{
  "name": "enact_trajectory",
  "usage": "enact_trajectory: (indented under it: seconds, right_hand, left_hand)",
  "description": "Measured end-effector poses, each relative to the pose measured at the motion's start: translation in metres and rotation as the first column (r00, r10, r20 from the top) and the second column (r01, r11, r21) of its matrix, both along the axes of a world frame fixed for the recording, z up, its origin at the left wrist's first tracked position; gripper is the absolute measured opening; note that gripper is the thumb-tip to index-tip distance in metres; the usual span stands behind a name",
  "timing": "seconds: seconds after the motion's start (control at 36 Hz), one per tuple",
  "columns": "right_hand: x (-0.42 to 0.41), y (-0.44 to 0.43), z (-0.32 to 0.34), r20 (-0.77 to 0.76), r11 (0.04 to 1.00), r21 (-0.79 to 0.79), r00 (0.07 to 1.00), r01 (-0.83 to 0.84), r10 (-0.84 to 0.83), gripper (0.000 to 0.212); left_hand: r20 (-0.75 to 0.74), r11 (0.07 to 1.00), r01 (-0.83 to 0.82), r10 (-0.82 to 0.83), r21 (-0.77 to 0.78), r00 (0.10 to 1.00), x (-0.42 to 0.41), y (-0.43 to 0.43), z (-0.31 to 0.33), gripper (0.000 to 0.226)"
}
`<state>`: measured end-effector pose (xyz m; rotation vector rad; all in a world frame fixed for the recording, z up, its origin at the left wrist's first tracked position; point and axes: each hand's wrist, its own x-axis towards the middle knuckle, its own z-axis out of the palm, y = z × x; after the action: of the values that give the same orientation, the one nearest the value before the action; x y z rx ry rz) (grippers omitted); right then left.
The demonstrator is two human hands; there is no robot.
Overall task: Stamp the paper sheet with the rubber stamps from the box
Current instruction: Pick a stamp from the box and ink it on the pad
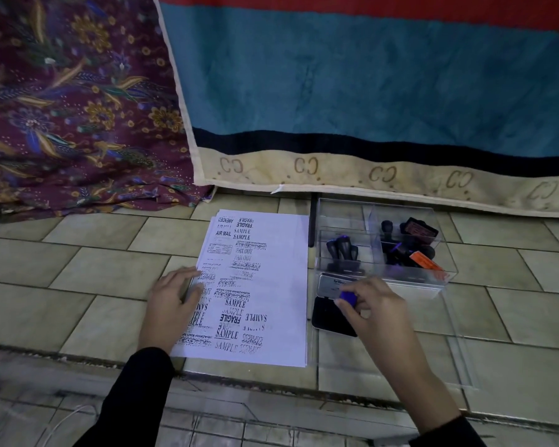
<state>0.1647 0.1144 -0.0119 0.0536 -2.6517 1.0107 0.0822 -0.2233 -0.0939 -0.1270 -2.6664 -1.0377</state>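
Note:
A white paper sheet (278,285), covered on its left and middle with black stamp marks, lies on the tiled floor. My left hand (171,301) rests flat on its left edge, fingers spread. My right hand (375,311) grips a blue-handled rubber stamp (348,297) and holds it down over the open black ink pad (328,317) right of the sheet. Behind the pad stands a clear plastic box (381,243) with several dark-handled stamps in its compartments.
A striped blanket (368,91) with a beige border hangs down just behind the box. A patterned purple cloth (71,108) lies at the back left. The box's clear lid (400,359) lies flat on the floor tiles (78,269) under my right wrist.

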Motion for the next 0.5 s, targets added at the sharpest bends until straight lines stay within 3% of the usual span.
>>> enact_trajectory:
  seconds: [0.28, 0.5]
  right_hand:
    - [0.0056, -0.0096, -0.0057, 0.034, 0.989, 0.139, 0.998, -0.048, 0.044, 0.033]
    - [0.0028, -0.0090, -0.0049, 0.040, 0.986, 0.156, 0.998, -0.058, 0.052, 0.029]
  left_hand:
    - [0.016, 1.000, -0.004, 0.004, 0.008, 1.000, 0.0000, -0.0026, -0.0022, 0.027]
    - [0.025, 1.000, -0.002, 0.002, 0.006, 1.000, 0.0005, -0.0012, 0.0006, 0.027]
